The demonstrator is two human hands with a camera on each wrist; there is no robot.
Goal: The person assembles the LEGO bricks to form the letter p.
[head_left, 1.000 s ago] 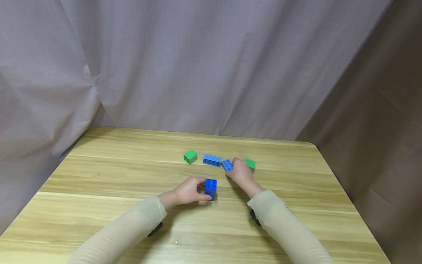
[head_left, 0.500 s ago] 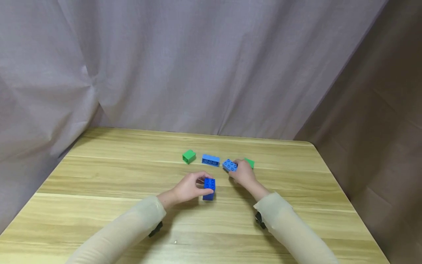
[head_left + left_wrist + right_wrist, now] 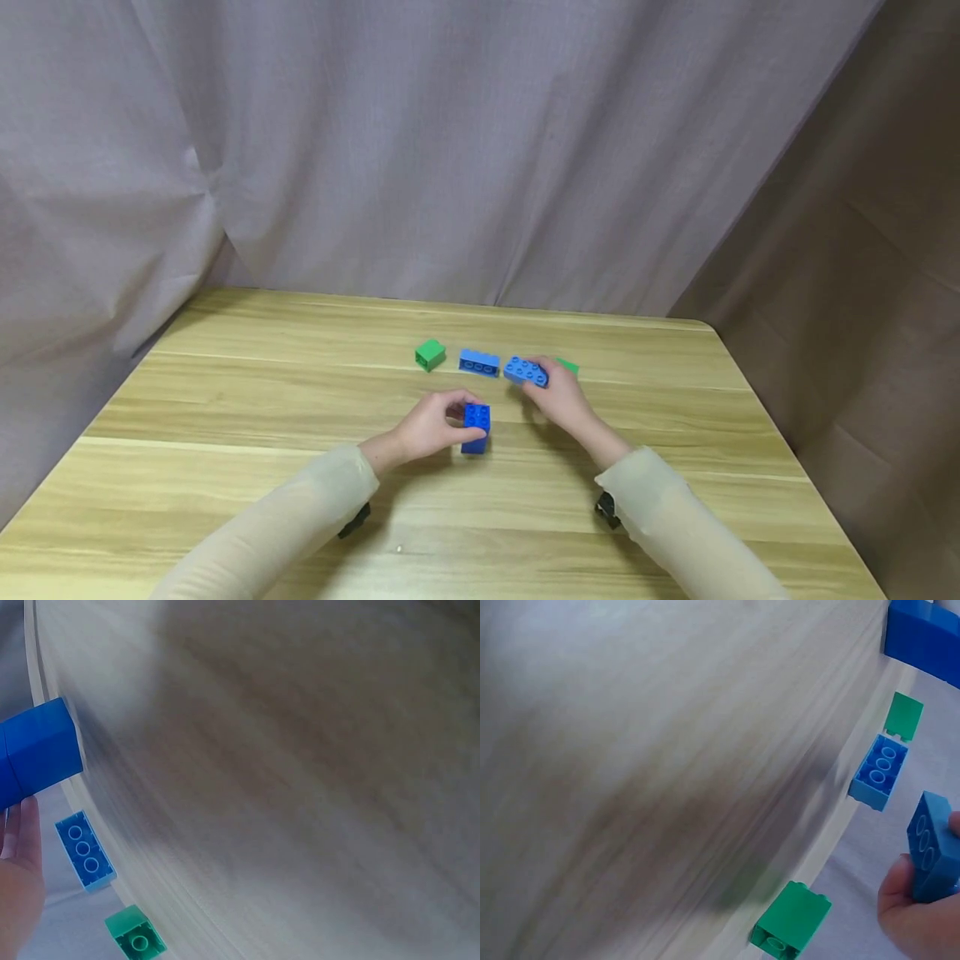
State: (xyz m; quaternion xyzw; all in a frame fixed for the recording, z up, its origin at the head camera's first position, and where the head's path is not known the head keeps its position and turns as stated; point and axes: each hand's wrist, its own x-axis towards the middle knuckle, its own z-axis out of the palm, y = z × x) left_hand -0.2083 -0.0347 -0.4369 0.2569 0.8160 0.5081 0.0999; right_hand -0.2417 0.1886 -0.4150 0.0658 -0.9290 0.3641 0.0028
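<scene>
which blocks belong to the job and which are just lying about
Apparently in use:
dark blue stack, in left hand
light blue block, in right hand

Apparently lying about:
tipped blue brick
left green block
right green block

Soft, even light across the tabletop here, faint shadows lying just inside both sleeves, the curtain at right in brown gloom, and the wrist views (hazier, these) wash the wood into pale blur!
</scene>
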